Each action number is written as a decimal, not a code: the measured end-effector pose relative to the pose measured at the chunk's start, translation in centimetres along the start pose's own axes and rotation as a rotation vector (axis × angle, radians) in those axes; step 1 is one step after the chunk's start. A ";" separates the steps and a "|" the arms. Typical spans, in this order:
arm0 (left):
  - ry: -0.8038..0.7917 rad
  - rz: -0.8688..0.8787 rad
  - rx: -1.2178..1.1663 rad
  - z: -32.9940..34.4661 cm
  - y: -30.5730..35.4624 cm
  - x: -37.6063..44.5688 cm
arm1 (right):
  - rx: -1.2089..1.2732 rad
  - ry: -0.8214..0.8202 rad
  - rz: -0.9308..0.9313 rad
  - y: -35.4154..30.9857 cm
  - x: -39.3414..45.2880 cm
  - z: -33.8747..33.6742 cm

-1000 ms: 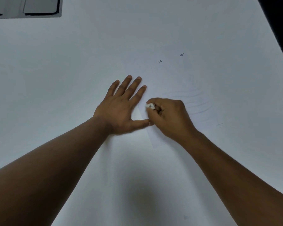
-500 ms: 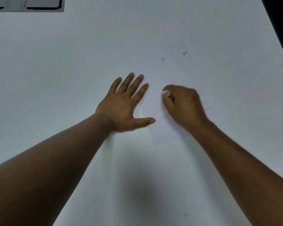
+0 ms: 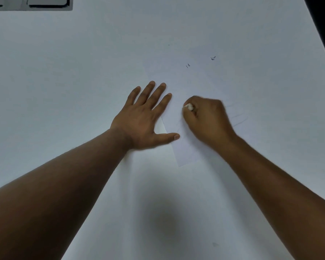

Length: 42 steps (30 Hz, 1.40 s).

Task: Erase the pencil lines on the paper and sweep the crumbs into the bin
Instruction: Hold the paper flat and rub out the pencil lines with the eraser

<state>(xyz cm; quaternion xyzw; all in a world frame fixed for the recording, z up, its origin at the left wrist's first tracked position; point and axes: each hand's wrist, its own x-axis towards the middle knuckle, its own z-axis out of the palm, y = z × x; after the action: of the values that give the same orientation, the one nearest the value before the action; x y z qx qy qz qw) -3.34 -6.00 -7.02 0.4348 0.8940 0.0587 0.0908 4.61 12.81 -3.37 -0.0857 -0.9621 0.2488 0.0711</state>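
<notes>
left hand [image 3: 142,121] flat, fingers straight, pressing paper [image 3: 184,151] to table [image 3: 64,72] — right hand [image 3: 206,119] curled round eraser [image 3: 189,106], down on paper. dark crumbs [image 3: 213,58] beyond, well apart.

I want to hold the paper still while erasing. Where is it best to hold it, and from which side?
Press flat on the paper's left edge, coming from the left, as the left hand does. The sheet lies flat, so nothing can be pinched, and the right hand rubs the eraser mid-sheet.
</notes>
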 end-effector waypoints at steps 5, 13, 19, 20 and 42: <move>-0.010 -0.001 0.000 -0.1 0.1 0.1 | 0.028 -0.036 -0.006 0.2 0.0 -0.4; -0.013 -0.004 -0.005 -0.1 0.2 0.0 | 0.062 -0.172 -0.124 -1.5 -2.1 0.5; -0.011 -0.009 0.002 -0.1 0.1 0.0 | 0.028 0.073 0.064 3.6 1.1 -1.9; -0.009 -0.010 0.003 -0.1 0.1 0.0 | 0.055 0.082 0.091 3.7 1.0 -1.9; -0.022 -0.004 -0.007 -0.2 0.2 0.0 | -0.145 0.280 0.193 5.8 0.0 -1.0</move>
<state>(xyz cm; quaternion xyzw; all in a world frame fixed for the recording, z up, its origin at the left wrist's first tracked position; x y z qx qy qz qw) -3.27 -5.90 -6.78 0.4332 0.8936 0.0569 0.1026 5.53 18.28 -5.36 -0.2164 -0.9456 0.1699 0.1737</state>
